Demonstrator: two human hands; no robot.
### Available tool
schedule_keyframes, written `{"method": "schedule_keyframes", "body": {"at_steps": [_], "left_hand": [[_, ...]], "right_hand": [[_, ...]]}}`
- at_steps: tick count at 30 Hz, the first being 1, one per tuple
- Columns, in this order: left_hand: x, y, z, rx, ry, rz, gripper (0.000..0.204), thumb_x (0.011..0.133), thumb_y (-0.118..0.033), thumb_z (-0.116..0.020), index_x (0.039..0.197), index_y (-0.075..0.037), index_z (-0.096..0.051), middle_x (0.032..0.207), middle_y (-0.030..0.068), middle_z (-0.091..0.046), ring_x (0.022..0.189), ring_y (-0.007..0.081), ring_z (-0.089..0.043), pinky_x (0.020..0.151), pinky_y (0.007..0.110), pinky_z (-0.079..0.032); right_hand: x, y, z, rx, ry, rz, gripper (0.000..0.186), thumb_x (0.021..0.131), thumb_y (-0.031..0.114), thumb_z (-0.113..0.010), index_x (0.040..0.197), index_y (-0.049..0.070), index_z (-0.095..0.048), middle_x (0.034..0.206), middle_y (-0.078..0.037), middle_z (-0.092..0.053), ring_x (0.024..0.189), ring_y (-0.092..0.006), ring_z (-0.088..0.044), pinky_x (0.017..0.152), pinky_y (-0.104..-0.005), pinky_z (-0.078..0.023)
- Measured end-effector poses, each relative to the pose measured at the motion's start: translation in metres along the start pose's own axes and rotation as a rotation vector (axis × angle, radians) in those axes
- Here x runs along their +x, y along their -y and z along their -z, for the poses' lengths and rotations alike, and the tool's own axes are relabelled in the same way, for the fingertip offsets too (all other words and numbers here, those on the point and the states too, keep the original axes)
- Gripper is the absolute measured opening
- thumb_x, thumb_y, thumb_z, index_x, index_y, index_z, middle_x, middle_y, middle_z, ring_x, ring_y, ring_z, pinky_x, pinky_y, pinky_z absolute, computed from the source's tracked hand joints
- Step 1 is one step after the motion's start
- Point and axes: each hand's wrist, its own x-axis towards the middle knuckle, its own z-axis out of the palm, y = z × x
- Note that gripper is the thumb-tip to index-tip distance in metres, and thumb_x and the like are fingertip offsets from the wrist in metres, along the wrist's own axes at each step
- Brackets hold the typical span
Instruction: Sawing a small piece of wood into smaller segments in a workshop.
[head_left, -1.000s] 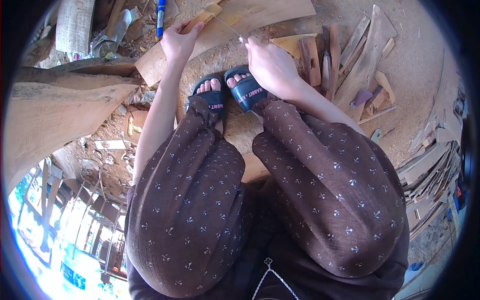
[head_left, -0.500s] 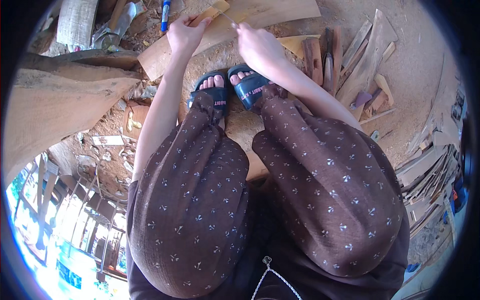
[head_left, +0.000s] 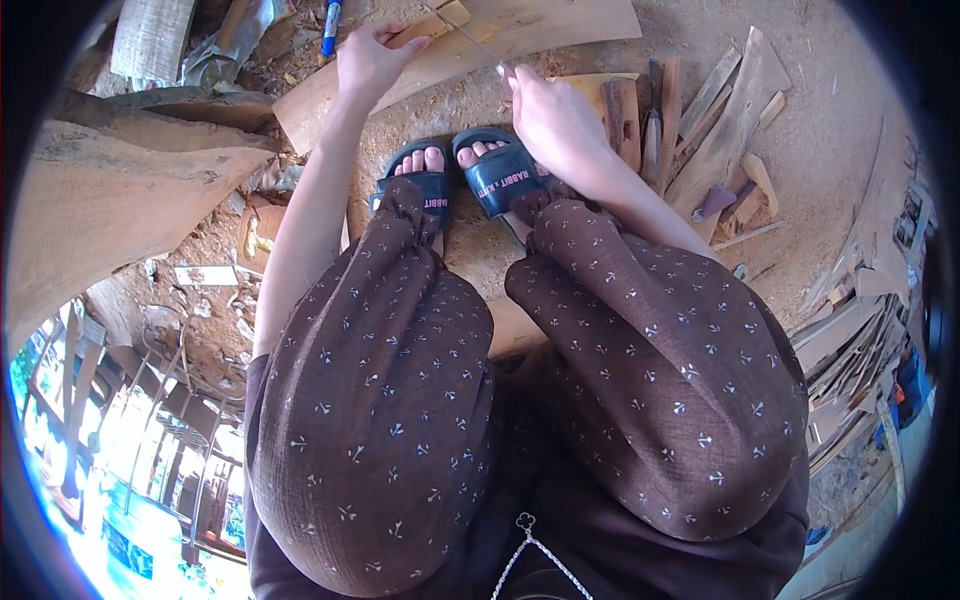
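My left hand (head_left: 370, 62) pinches a small light wooden piece (head_left: 450, 17) over a broad flat plank on the ground. Closed round the near end of a slim metal rod, which looks like a thin file (head_left: 472, 38), is my right hand (head_left: 562, 118). The rod slants up and left from that hand and crosses the wooden piece, seemingly touching it. Its far tip lies near the top edge of the picture. Under both hands, the plank (head_left: 530, 32) spans the ground beyond my sandals (head_left: 500, 180).
A blue marker (head_left: 331, 28) lies left of my left hand. Wood offcuts (head_left: 735, 110) and a narrow chisel-like tool (head_left: 652, 140) lie on the right. A large wood slab (head_left: 130, 190) stands at left. Stacked thin strips (head_left: 850, 350) fill the far right.
My right hand has moved right and toward me, drawing the rod along so more of its length shows. My left hand and the wooden piece stay nearly in place.
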Motion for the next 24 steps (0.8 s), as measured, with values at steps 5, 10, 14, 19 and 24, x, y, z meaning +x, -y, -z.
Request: {"method": "schedule_keyframes", "body": {"at_steps": [5,10,14,19,24], "left_hand": [[-0.009,-0.005,-0.006,0.035,-0.017,-0.002,0.046,0.069,-0.037,-0.081,0.100,-0.006,-0.071,0.092,0.0099,-0.072,0.084,0.0197,-0.070,0.078,0.030,-0.053],[-0.009,-0.007,-0.006,0.039,-0.033,-0.009,0.045,0.074,-0.035,-0.080,0.104,-0.003,-0.069,0.096,0.0087,-0.072,0.087,0.0138,-0.068,0.079,0.026,-0.050],[-0.011,-0.007,-0.012,0.055,-0.093,0.020,0.044,0.074,-0.034,-0.079,0.104,-0.003,-0.069,0.094,0.0088,-0.072,0.086,0.0136,-0.068,0.078,0.026,-0.051],[-0.012,-0.004,-0.011,0.071,-0.107,-0.013,0.042,0.075,-0.035,-0.079,0.103,-0.005,-0.070,0.093,0.0091,-0.072,0.085,0.0135,-0.068,0.077,0.026,-0.051],[-0.012,-0.005,-0.010,0.037,-0.075,0.024,0.042,0.075,-0.034,-0.078,0.103,-0.005,-0.070,0.094,0.0085,-0.073,0.084,0.0130,-0.068,0.076,0.026,-0.051]], "right_hand": [[0.032,0.004,-0.012,0.033,0.025,-0.005,0.021,0.087,0.011,-0.046,0.094,-0.004,-0.058,0.079,-0.027,-0.065,0.075,-0.0401,-0.067,0.067,-0.0488,-0.054],[0.062,0.019,-0.023,0.107,-0.079,0.014,0.025,0.087,0.012,-0.044,0.095,-0.006,-0.061,0.084,-0.027,-0.066,0.082,-0.0405,-0.066,0.073,-0.0500,-0.053],[0.048,0.017,-0.023,0.116,-0.052,-0.046,0.023,0.092,0.014,-0.044,0.098,-0.004,-0.058,0.077,-0.027,-0.064,0.074,-0.0404,-0.066,0.069,-0.0502,-0.052],[-0.004,-0.002,0.000,0.103,0.038,0.004,0.021,0.092,0.013,-0.044,0.098,-0.003,-0.055,0.074,-0.025,-0.064,0.071,-0.0400,-0.066,0.066,-0.0499,-0.052],[-0.028,-0.009,0.013,0.080,0.085,-0.053,0.019,0.093,0.013,-0.043,0.096,-0.003,-0.054,0.072,-0.024,-0.064,0.069,-0.0403,-0.066,0.064,-0.0502,-0.053]]}}
